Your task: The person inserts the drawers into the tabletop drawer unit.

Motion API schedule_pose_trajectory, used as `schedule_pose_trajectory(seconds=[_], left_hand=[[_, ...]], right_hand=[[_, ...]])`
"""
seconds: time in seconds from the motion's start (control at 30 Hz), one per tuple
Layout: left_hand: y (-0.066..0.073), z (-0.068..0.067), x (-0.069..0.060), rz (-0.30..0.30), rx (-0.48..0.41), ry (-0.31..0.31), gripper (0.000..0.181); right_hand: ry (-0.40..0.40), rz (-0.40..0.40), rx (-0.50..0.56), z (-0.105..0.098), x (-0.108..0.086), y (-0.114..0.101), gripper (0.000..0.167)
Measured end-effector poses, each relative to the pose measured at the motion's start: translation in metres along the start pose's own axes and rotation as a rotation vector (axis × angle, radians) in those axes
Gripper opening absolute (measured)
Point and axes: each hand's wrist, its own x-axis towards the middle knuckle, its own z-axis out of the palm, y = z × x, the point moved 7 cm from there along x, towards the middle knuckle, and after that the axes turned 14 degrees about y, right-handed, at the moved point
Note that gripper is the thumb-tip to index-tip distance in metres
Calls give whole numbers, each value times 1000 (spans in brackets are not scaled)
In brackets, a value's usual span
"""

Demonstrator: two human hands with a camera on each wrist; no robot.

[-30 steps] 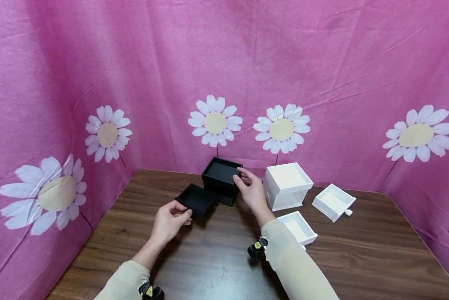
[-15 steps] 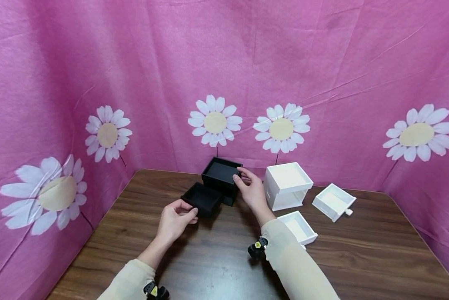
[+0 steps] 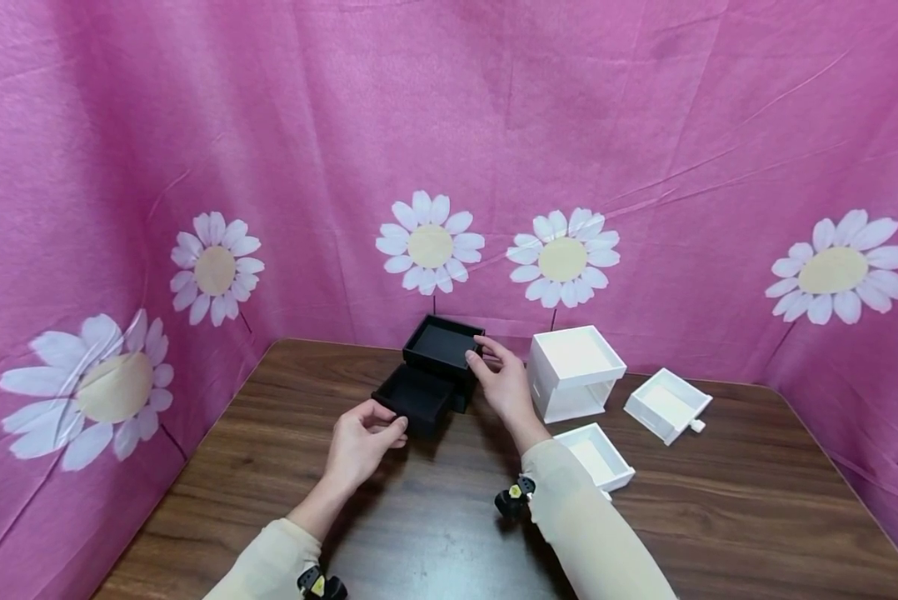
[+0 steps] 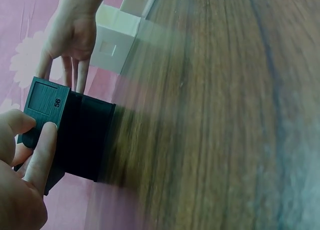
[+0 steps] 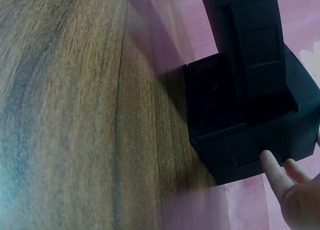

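A black box [image 3: 445,340] with a shallow recessed top stands at the back of the table. My left hand [image 3: 361,446] pinches the front of a black drawer [image 3: 415,395] between thumb and fingers. In the right wrist view the drawer [image 5: 260,50] sticks out of the upper part of the box's open front. Its front, marked 56, shows beside my left fingers [image 4: 46,140] in the left wrist view. My right hand [image 3: 505,387] grips the box's right side, with its fingertips [image 5: 266,157] against the wall.
To the right stands a white box [image 3: 576,367] with an open front. One white drawer [image 3: 668,403] lies right of it, and another white drawer [image 3: 597,455] lies before it, partly behind my right sleeve. Pink cloth with daisies [image 3: 430,247] hangs behind the wooden table [image 3: 449,533].
My left hand has moved right with the black drawer, which has come up to the black box and now sits partly inside it. The right hand keeps its place on the box.
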Motion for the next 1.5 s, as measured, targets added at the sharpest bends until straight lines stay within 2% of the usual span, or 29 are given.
schedule_pose_trajectory(seconds=[0.6, 1.03, 1.5], left_hand=[[-1, 13, -4, -11, -63, 5, 12], [3, 14, -5, 7, -35, 14, 12], [4, 16, -5, 28, -51, 26, 14]], right_hand=[[0, -10, -4, 0, -2, 2, 43], [2, -4, 1, -1, -2, 0, 43], [2, -9, 3, 1, 0, 0, 43]])
